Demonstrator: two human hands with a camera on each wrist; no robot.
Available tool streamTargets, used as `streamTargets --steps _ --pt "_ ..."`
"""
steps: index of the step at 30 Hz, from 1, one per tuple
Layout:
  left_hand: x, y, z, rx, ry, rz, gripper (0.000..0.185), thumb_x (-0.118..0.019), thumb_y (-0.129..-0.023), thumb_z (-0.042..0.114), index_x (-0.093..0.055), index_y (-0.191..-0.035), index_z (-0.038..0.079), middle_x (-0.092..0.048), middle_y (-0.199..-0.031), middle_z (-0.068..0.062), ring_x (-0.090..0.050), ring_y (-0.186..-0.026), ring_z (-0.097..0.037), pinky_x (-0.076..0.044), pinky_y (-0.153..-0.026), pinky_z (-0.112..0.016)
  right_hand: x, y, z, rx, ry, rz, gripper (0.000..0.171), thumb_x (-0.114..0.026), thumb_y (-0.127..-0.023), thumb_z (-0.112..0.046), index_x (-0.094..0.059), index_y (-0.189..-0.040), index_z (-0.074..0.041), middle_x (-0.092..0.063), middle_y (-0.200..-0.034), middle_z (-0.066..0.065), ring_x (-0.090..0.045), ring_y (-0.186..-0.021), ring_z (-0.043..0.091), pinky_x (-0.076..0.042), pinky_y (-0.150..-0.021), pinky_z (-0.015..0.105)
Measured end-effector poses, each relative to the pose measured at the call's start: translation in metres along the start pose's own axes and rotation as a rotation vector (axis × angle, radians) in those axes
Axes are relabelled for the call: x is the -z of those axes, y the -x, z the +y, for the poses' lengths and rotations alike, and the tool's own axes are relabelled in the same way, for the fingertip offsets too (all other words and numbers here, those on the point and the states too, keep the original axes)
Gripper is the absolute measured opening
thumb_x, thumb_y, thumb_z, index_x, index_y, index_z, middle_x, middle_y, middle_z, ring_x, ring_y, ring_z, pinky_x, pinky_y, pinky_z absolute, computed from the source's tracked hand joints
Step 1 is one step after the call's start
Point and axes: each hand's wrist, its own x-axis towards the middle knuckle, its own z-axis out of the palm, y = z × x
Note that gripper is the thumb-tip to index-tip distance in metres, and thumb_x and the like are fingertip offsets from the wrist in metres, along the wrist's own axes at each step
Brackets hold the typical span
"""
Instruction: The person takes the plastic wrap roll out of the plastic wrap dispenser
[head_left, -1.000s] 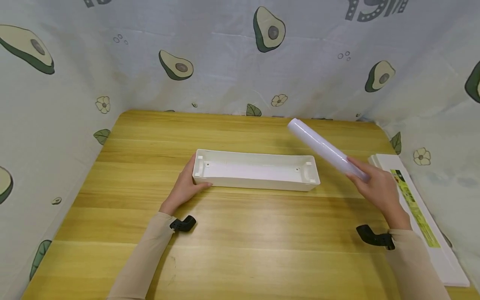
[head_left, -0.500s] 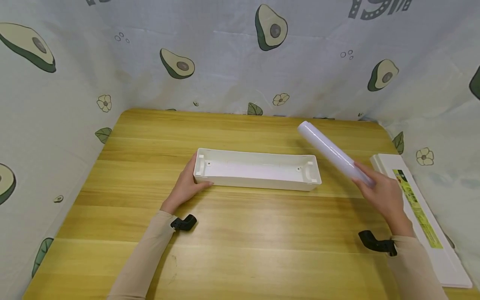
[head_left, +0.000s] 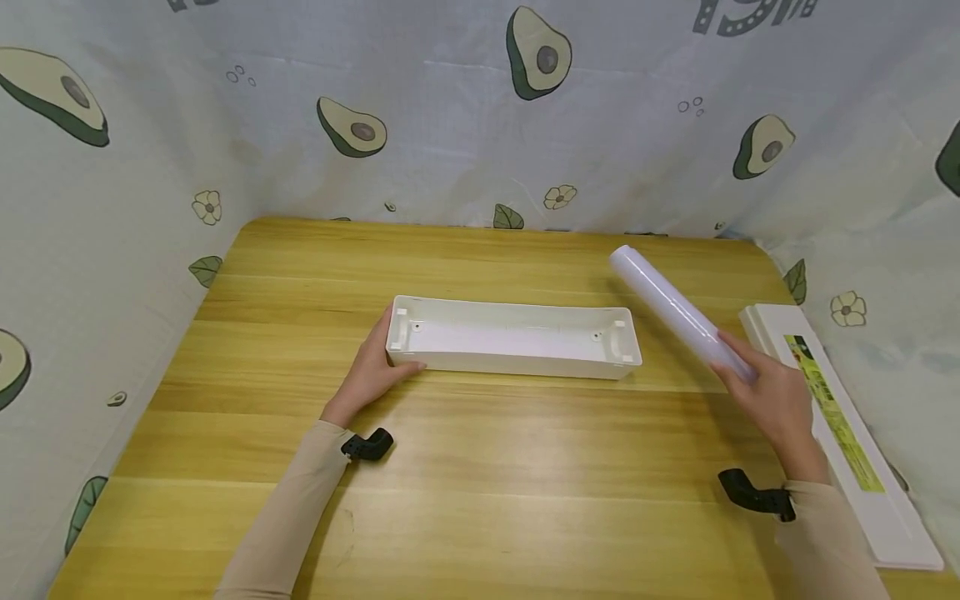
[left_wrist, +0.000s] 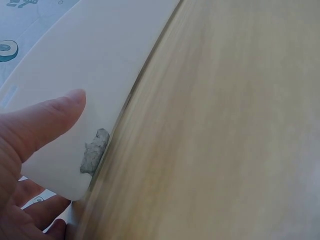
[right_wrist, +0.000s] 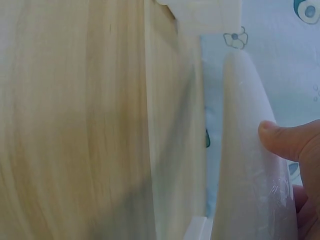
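A long white open box (head_left: 517, 362) lies in the middle of the wooden table, its hollow side up. My left hand (head_left: 373, 362) grips its left end, thumb on the front wall and fingers behind. In the left wrist view a grey patch (left_wrist: 95, 152) marks the box wall (left_wrist: 95, 65) below the thumb. My right hand (head_left: 772, 392) holds a smooth, pale roll (head_left: 671, 308) by its near end. The roll slants up and away to the left, above the table and right of the box. In the right wrist view my thumb lies along the roll (right_wrist: 247, 150).
At the right table edge lies a long white flat piece (head_left: 888, 517) with a yellow-green label (head_left: 832, 412). Behind the table and at both sides hangs a curtain (head_left: 442, 83) printed with avocados. Wooden tabletop (head_left: 510, 492) stretches in front of the box.
My right hand has drifted right and slightly toward me with the roll, so the roll's far end is farther from the box. My left hand and the box have stayed in place.
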Motion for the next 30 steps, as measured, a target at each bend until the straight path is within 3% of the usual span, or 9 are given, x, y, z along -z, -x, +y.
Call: streamTargets --steps 8,18,23,30 --pt "0.002 0.001 0.001 0.005 0.001 0.005 0.104 -0.077 -0.077 0.017 -0.006 -0.152 0.012 -0.024 -0.155 -0.015 -0.026 -0.141 -0.032 -0.022 -0.116 -0.051 0.000 0.007 0.004 -0.060 0.022 -0.007 0.044 -0.068 -0.083 -0.018 -0.060 -0.124 -0.006 -0.063 -0.094 0.036 -0.053 -0.057 0.038 -0.030 -0.045 0.029" --pt "0.001 0.001 0.000 0.001 0.004 0.003 0.104 -0.077 -0.077 0.017 -0.005 -0.152 0.010 -0.024 -0.155 -0.015 -0.026 -0.141 -0.033 -0.023 -0.116 -0.051 0.001 0.019 0.009 -0.104 0.042 0.018 0.043 -0.067 -0.084 -0.020 -0.060 -0.125 -0.007 -0.063 -0.081 0.036 -0.046 -0.050 0.030 -0.025 -0.044 0.028" --pt "0.001 0.002 0.000 0.002 0.005 0.000 0.104 -0.077 -0.077 0.017 -0.005 -0.152 0.009 -0.023 -0.155 -0.015 -0.026 -0.141 -0.033 -0.023 -0.116 -0.052 0.003 0.024 0.010 -0.190 0.058 -0.033 0.044 -0.064 -0.087 -0.023 -0.057 -0.128 -0.009 -0.063 -0.079 0.033 -0.043 -0.055 0.027 -0.024 -0.048 0.027" --pt "0.001 0.001 0.000 -0.002 0.008 0.003 0.104 -0.077 -0.077 0.017 -0.005 -0.152 0.008 -0.023 -0.155 -0.015 -0.025 -0.141 -0.033 -0.022 -0.116 -0.052 0.004 0.030 0.011 -0.254 0.071 -0.041 0.043 -0.062 -0.088 -0.021 -0.056 -0.129 -0.008 -0.062 -0.085 0.037 -0.047 -0.061 0.036 -0.029 -0.053 0.032"
